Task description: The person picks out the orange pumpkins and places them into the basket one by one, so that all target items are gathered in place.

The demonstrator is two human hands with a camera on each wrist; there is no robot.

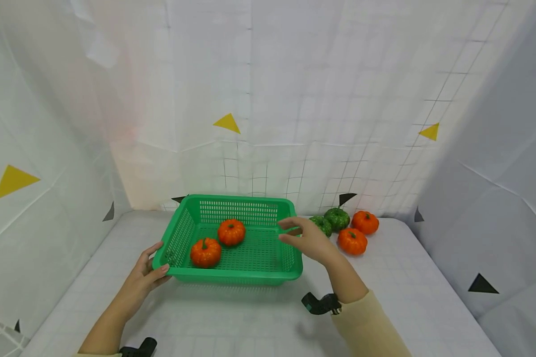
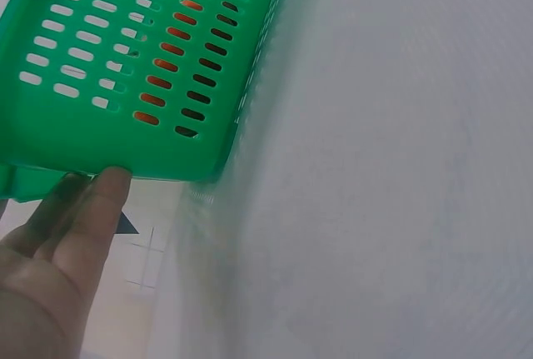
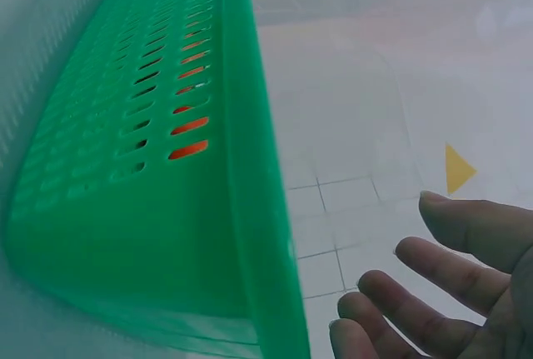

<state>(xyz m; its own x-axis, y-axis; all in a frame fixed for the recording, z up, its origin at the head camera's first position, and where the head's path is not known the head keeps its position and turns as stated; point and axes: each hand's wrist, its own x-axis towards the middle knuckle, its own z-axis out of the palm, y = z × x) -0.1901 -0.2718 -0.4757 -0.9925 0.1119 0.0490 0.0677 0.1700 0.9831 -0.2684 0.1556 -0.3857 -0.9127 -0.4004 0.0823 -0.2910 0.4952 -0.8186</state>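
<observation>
A green plastic basket (image 1: 232, 276) with slotted walls stands in the middle of the table. Inside it, toward its left, lie two small orange pumpkins, the front one (image 1: 206, 253) and the rear one (image 1: 231, 232). My left hand (image 1: 138, 282) holds the basket's left end, thumb at the front corner of the rim and fingers along the side. Over the right end hovers my right hand (image 1: 310, 240), fingers apart and slightly bent with nothing between them. The right wrist view shows that hand (image 3: 441, 292) beside the basket rim (image 3: 258, 167).
Right of the basket sit two green pumpkins, one (image 1: 337, 219) behind the other (image 1: 321, 225), partly hidden by my right hand. Two more orange pumpkins (image 1: 352, 241) (image 1: 365, 222) lie beside them. White sheeting (image 1: 268, 99) walls the table (image 1: 232, 327) at back and sides.
</observation>
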